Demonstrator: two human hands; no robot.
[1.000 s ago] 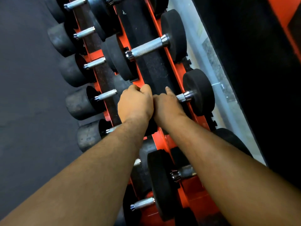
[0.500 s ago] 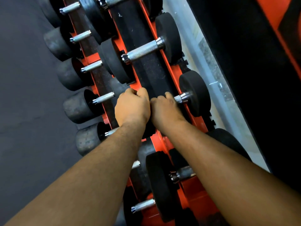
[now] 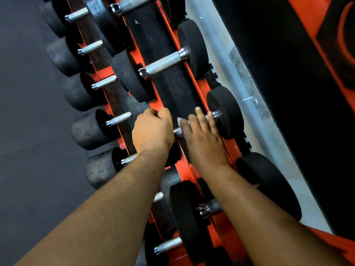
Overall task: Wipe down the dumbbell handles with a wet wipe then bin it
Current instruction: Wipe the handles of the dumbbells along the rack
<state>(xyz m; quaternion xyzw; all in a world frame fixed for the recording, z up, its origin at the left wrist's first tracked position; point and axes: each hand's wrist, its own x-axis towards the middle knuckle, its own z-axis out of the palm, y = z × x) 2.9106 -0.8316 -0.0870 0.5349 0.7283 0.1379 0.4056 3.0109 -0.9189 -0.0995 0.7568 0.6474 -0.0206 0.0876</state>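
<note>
Along the orange rack [image 3: 194, 169] over grey floor [image 3: 28, 131], left hand [image 3: 152, 131] fisted, right hand [image 3: 203, 139] fingers spread on wipe [image 3: 179, 120].

Knurled shiny metal handle [image 3: 165, 63], matt black rubber heads [image 3: 192, 48], glossy orange rack [image 3: 201, 93]

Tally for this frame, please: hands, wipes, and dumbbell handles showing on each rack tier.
Hands: 2 (left, right)
Wet wipe: 1
Upper-tier handles: 4
Lower-tier handles: 7
Total: 14
</note>
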